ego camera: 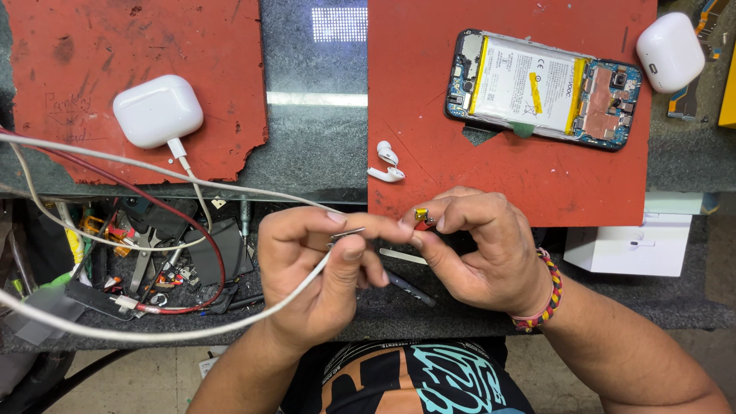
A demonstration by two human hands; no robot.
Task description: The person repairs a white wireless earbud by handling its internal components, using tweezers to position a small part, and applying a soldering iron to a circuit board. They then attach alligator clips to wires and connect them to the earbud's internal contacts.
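My left hand [322, 261] pinches thin metal tweezers [346, 234] over the bench's front edge, with a white cable [153, 334] running under its fingers. My right hand [479, 245] pinches a tiny yellow and red part [422, 216] between thumb and fingertips. The tweezer tips point toward that part. A braided red and yellow band sits on my right wrist. A white earbud [386, 162] lies on the glass just left of the right red mat [414, 92].
An opened phone [543, 88] with its battery showing lies on the right red mat. A white earbud case [158, 111] on a cable sits on the left red mat [92, 46]; another case [669, 51] is far right. A tray of tools and wires [146, 264] is lower left, a white box [625, 247] lower right.
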